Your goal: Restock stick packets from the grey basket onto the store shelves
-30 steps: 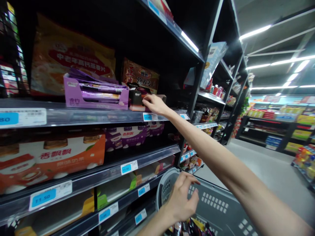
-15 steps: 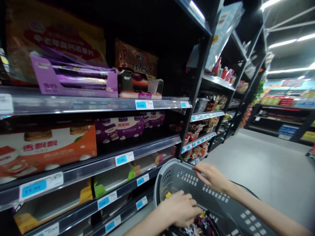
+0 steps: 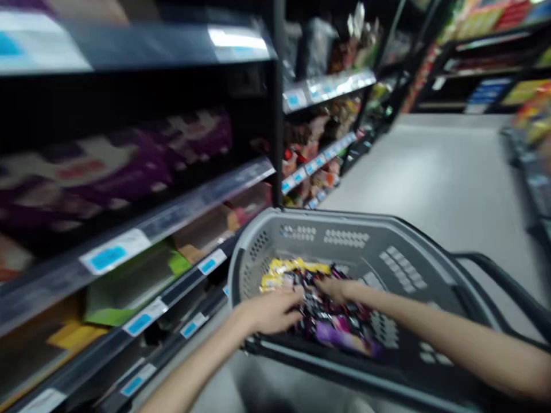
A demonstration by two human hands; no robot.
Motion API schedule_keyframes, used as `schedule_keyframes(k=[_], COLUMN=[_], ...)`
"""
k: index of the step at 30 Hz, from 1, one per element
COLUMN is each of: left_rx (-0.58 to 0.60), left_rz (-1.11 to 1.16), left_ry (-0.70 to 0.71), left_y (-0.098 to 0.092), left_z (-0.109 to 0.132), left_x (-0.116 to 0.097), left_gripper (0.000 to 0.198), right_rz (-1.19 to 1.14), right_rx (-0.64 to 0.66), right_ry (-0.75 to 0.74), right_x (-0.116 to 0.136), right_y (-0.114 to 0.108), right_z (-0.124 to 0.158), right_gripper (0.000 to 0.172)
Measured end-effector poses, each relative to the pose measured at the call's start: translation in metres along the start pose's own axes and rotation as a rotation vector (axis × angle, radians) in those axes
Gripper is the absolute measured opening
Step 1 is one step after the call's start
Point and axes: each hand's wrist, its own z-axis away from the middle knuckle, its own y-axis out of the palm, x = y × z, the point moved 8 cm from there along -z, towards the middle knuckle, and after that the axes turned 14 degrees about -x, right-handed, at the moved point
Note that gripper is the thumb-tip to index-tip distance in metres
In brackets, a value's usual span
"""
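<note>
A grey plastic shopping basket [image 3: 344,235] fills the lower middle of the view, with several snack packets [image 3: 340,327] in yellow, black and purple lying in it. My left hand [image 3: 269,310] reaches over the near rim and rests among the packets, its fingers blurred. My right hand [image 3: 338,287] is inside the basket too, down on the packets just right of the left hand. The picture is smeared by motion, so I cannot make out whether either hand grips a packet.
Black store shelves [image 3: 181,206] with blue price tags run along the left, stocked with purple, green and yellow packs. The basket's dark handle [image 3: 503,281] sticks out at right. A grey aisle floor [image 3: 443,172] stretches ahead, with more shelving at the far right.
The view has swung down from the upper shelves to the basket. My right hand came down from above the basket rim into the packets, and my left hand stayed among them.
</note>
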Motion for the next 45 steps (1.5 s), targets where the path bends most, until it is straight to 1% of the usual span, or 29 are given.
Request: schedule_keyframes(k=[1,2,3,5,6,9,13,16,18,22,26,29,31,33,35,40,42,45], left_rx=[0.042,0.08,0.104,0.139,0.151,0.176,0.201,0.2,0.195,0.191,0.188,0.196,0.189,0.18,0.186,0.188,0.195,0.213], left_rz=[0.016,0.033,0.043,0.058,0.058,0.036,0.007,0.011,0.027,0.038,0.02,0.015,0.016,0.01,-0.003,-0.015,-0.01,-0.003], left_ry=[-0.037,-0.066,-0.089,-0.134,-0.148,-0.168,-0.159,-0.156,-0.157,-0.162,-0.159,-0.154,-0.161,-0.169,-0.169,-0.157,-0.153,-0.156], left_y=[0.002,0.004,0.006,0.009,0.009,0.011,0.012,0.012,0.012,0.012,0.012,0.012,0.012,0.011,0.011,0.013,0.014,0.015], left_z=[0.0,-0.001,-0.001,-0.001,-0.001,0.001,0.001,0.001,0.001,0.0,-0.001,0.0,0.0,0.001,0.001,0.001,0.001,0.0], left_x=[0.004,0.009,0.014,0.021,0.023,0.024,0.022,0.022,0.021,0.02,0.02,0.019,0.02,0.021,0.022,0.022,0.021,0.019], left_gripper=[0.024,0.028,0.03,0.033,0.035,0.039,0.042,0.044,0.042,0.04,0.041,0.042,0.042,0.042,0.043,0.045,0.045,0.046], right_rz=[-0.02,-0.036,-0.047,-0.083,-0.1,-0.166,-0.322,-0.476,-0.574,-0.725,-0.804,-0.78,-0.72,-0.635,-0.533,-0.281,-0.205,-0.128], right_rx=[0.125,0.218,0.284,0.344,0.341,0.263,0.101,-0.018,-0.072,-0.134,-0.163,-0.169,-0.146,-0.095,-0.015,0.219,0.265,0.29], right_ry=[0.019,0.034,0.046,0.059,0.063,0.068,0.097,0.148,0.186,0.241,0.283,0.306,0.306,0.287,0.257,0.186,0.171,0.148], right_x=[-0.01,-0.021,-0.032,-0.049,-0.054,-0.062,-0.059,-0.053,-0.05,-0.046,-0.052,-0.06,-0.066,-0.07,-0.072,-0.076,-0.079,-0.081], right_y=[0.012,0.023,0.032,0.044,0.044,0.029,0.007,0.0,-0.001,-0.003,-0.006,-0.004,0.0,0.009,0.022,0.056,0.062,0.063], right_z=[-0.004,-0.008,-0.011,-0.015,-0.017,-0.023,-0.031,-0.035,-0.036,-0.037,-0.037,-0.037,-0.036,-0.035,-0.032,-0.021,-0.018,-0.017], right_gripper=[0.056,0.05,0.039,0.028,0.021,0.01,0.009,0.013,0.018,0.025,0.031,0.032,0.027,0.019,0.012,0.021,0.021,0.021])
